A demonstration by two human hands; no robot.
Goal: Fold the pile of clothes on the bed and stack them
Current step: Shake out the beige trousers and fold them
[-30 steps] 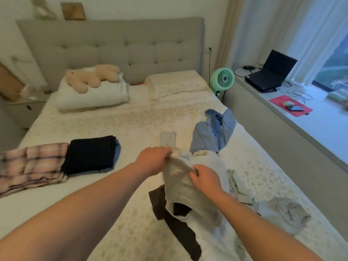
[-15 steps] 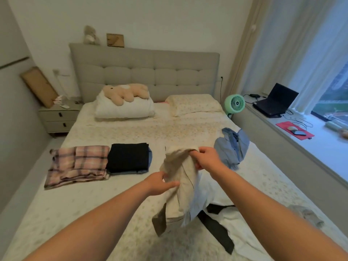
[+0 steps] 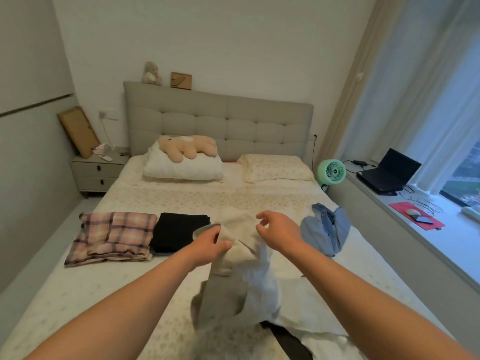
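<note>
Folded stacks: two, a pink plaid cloth pile (image 3: 111, 236) and a black folded garment (image 3: 178, 232) near the bed's (image 3: 78, 294) left edge.
Left hand (image 3: 207, 246): fingers pinch one beige crumpled garment (image 3: 239, 245).
Right hand (image 3: 279, 231): fingers loosely spread, holding nothing.
Writing: none legible.

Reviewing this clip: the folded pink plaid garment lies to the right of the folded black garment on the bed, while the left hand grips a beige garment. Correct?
Not quite. In the head view the folded pink plaid garment lies to the left of the folded black garment, touching its edge, not to the right. The rest holds: the left hand grips the beige garment above the bed.
</note>
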